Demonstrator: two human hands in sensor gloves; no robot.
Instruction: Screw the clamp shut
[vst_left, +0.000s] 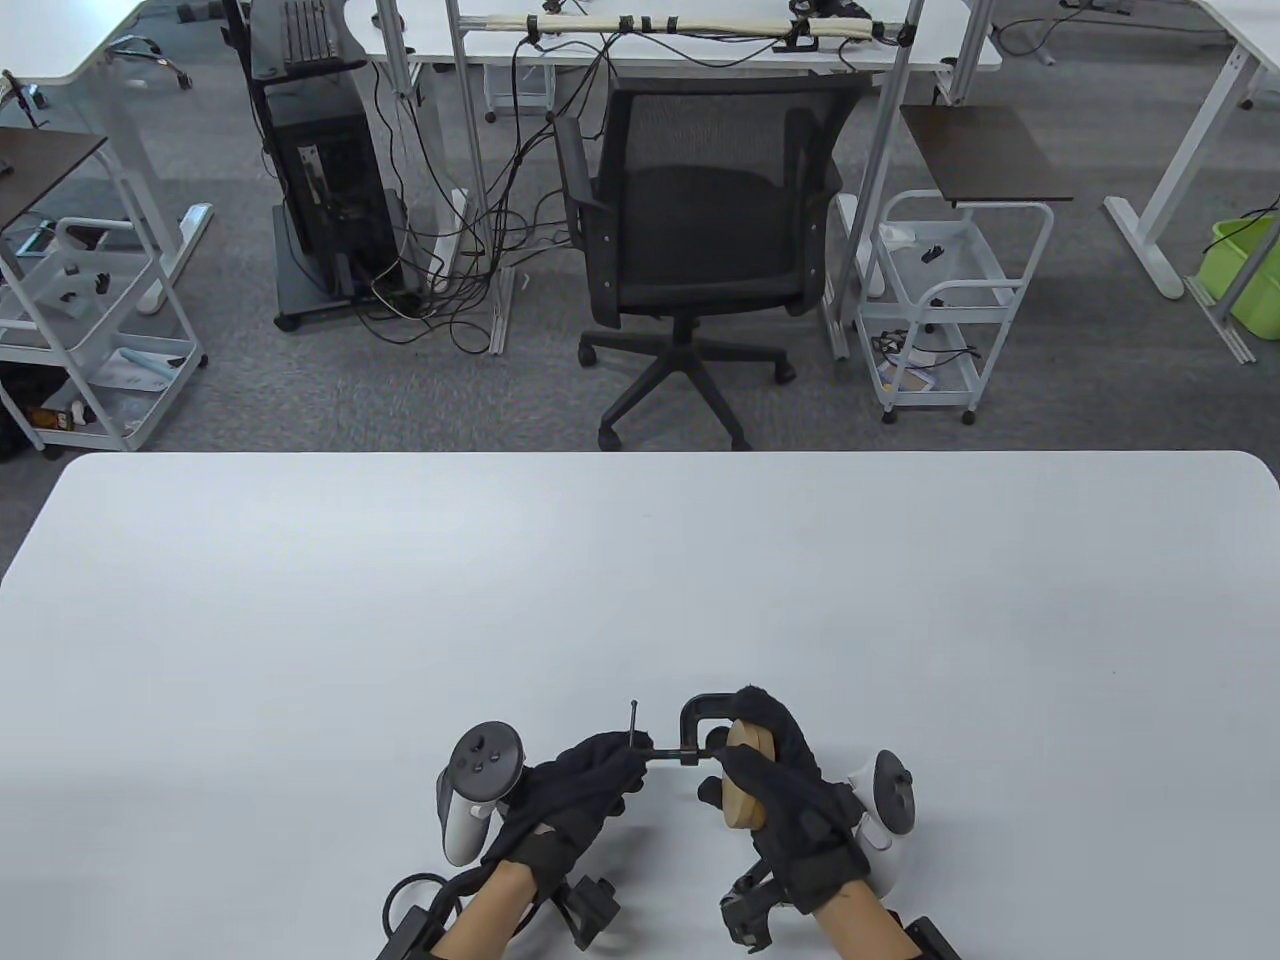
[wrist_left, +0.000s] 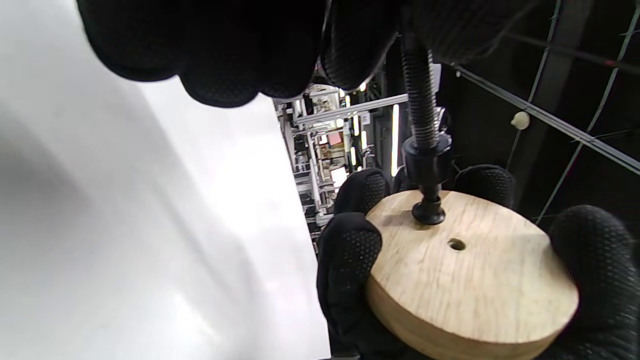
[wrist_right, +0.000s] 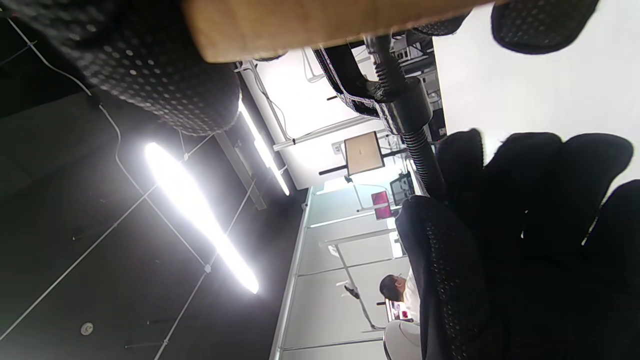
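Table view: we find the left hand (vst_left: 575, 800) pinching the clamp (vst_left: 695, 730) screw's handle end, and at its 3 o'clock the right hand (vst_left: 790, 790) gripping the wooden disc (vst_left: 748, 790) seated inside the clamp frame. Left wrist view confirms the screw tip (wrist_left: 428, 212) touching the disc face, held above the table (vst_left: 400, 600) near its 6 o'clock edge.

The clamp (vst_left: 697, 722) is dark metal with a matt black finish; its screw (wrist_left: 419, 95) is ridged with thread, ending in a smooth rounded pad (wrist_left: 428, 212) that looks slightly glossy; against that pad sits a wooden disc (wrist_left: 470, 275), pale, with open grain, unvarnished and matt, a small hole (wrist_left: 456, 244) bored just beside the pad; the left hand (vst_left: 575, 800) and right hand (vst_left: 790, 790) wear black knit cloth gloves, dotted with small grip bumps; under the disc, the table (vst_left: 400, 600) is smooth, white, faintly sheened.
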